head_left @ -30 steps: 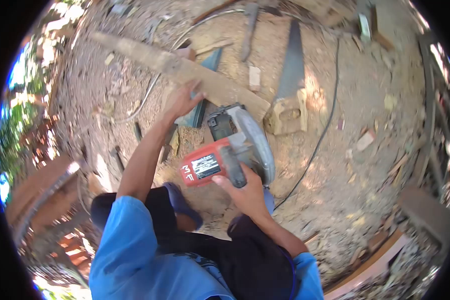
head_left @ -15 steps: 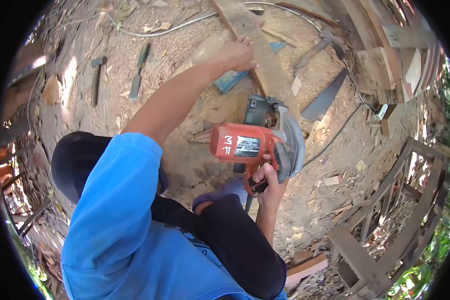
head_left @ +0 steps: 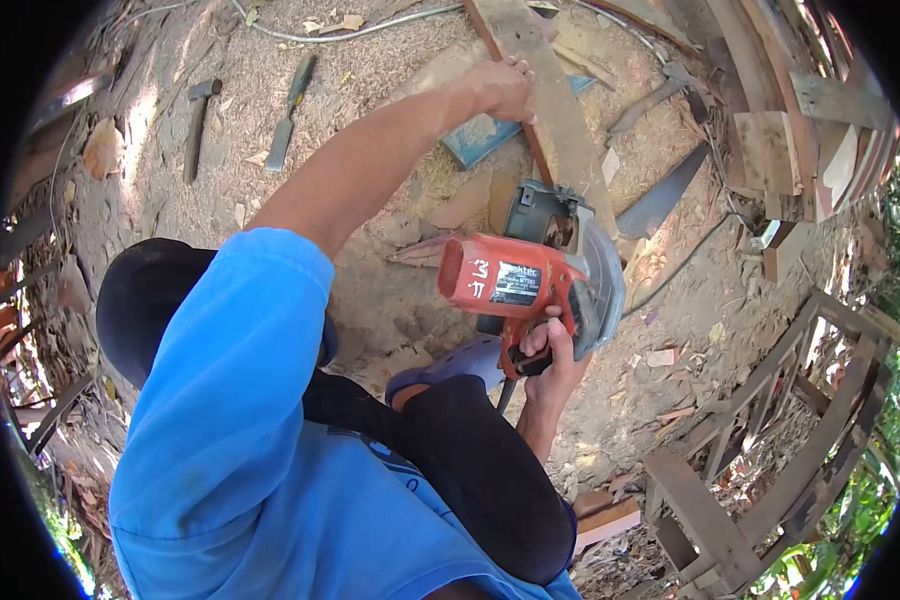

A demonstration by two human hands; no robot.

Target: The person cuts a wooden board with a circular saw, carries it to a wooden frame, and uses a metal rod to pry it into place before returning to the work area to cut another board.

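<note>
My right hand is wrapped round the rear handle of a red circular saw with a grey blade guard. The saw sits at the near end of a long wooden plank; its blade is hidden from this angle. Farther up the plank, my left hand grips the left edge, fingers over the top. Under the plank lies a flat blue piece, partly covered. My knees and a purple clog are close to the saw.
On the dirt at left lie a hammer and a chisel. A handsaw blade and a hatchet-like tool lie right of the plank. Stacked boards and a wooden frame stand at right. A cord runs behind the saw.
The view has shifted, so the ground and tools appear higher and slightly to the right. Both hands keep their grips on the plank and the saw.
</note>
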